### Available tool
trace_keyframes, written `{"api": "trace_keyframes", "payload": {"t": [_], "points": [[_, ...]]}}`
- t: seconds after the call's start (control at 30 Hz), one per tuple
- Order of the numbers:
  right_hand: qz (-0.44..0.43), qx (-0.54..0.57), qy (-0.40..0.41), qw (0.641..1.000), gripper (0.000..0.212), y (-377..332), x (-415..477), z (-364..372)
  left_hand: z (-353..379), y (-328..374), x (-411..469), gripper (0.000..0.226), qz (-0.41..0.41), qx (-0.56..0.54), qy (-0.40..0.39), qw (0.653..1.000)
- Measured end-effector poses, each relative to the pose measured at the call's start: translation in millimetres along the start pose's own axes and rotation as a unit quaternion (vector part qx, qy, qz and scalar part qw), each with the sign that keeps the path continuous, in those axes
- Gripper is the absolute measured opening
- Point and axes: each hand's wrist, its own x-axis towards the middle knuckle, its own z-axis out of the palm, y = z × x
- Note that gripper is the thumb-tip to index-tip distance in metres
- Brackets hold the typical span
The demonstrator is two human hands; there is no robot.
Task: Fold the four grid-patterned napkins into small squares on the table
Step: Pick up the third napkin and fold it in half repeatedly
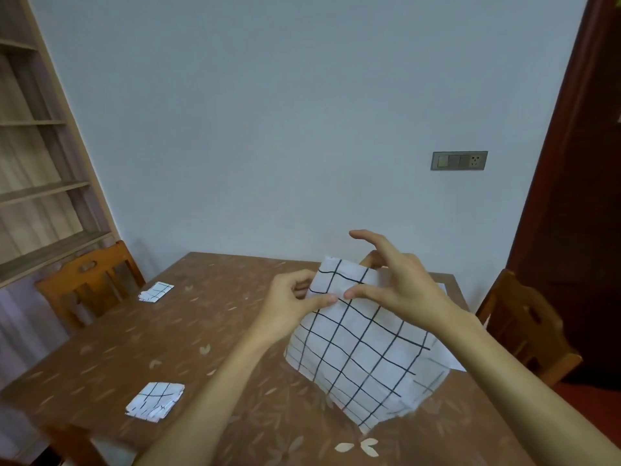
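Note:
A white napkin with a black grid (359, 358) hangs raised above the brown table (100, 358), its lower edge near the tabletop. My left hand (289, 304) pinches its upper left edge between thumb and fingers. My right hand (400, 284) pinches the same upper part with thumb and a finger, the other fingers spread above. The top corner of the napkin is bent over between the hands. Two napkins lie folded into small squares: one at the near left (156, 400), one at the far left edge (156, 291).
Wooden chairs stand at the left (87, 284), at the right (527, 324) and behind the table (373, 260). A shelf unit (33, 163) fills the left wall. A switch and socket plate (458, 160) is on the wall, and a dark door frame (564, 163) on the right.

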Motion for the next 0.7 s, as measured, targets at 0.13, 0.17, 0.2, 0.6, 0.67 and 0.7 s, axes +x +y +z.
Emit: {"api": "trace_keyframes", "payload": {"t": [0.13, 0.17, 0.2, 0.6, 0.67, 0.7], "points": [[0.131, 0.003, -0.028, 0.991, 0.066, 16.8, -13.5, -18.8, -10.6, -1.0, 0.3, 0.022, -0.012, -0.037, 0.059, 0.997], [0.149, 0.008, -0.051, 0.987, 0.052, 17.6, -17.1, -23.0, -14.3, -1.1, 0.2, 0.023, -0.017, -0.047, 0.072, 0.996], [0.157, 0.015, -0.071, 0.985, 0.034, 25.8, -20.1, -24.9, -17.8, -1.2, -0.1, 0.024, -0.022, -0.057, 0.085, 0.995], [0.234, 0.211, 0.005, 0.949, 0.007, 35.8, -28.4, -22.3, -20.0, 2.0, -5.2, 0.017, -0.090, -0.097, 0.072, 0.989], [0.246, 0.243, 0.031, 0.938, 0.008, 33.6, -27.4, -20.2, -17.3, 4.5, -4.8, 0.019, -0.088, -0.102, 0.087, 0.987], [0.250, 0.253, 0.040, 0.934, 0.011, 29.0, -27.1, -19.4, -16.3, 4.8, -4.0, 0.020, -0.086, -0.108, 0.097, 0.986]]}}
